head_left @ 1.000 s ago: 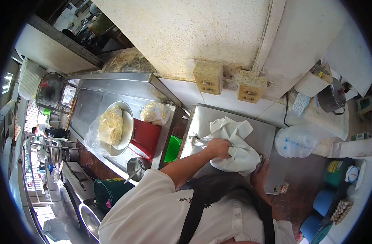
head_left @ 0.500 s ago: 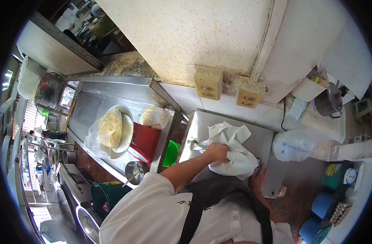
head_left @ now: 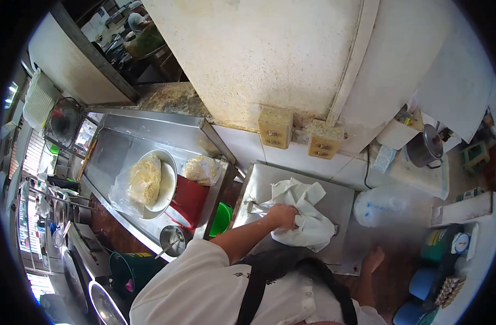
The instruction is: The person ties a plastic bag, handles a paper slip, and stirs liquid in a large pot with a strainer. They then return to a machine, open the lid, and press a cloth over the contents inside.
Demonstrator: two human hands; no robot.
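Observation:
A crumpled white cloth lies bunched over something on the steel-topped table. My left hand is closed on the cloth at its left side. Just left of that hand a shiny metal piece sticks out, and a small dark metal end shows at the cloth's right edge. What lies under the cloth is hidden. My right hand is off the table's front right corner, over the floor and apart from the cloth. Its fingers are too small and blurred to read.
To the left, a steel counter carries a white basin with bagged noodles, another noodle bag, a red scale and a metal bowl. A clear plastic bag and a lidded pot are at the right.
My right hand has left the table's edge beside the cloth and moved right, over the floor. My left hand keeps its hold on the cloth. The view has shifted slightly.

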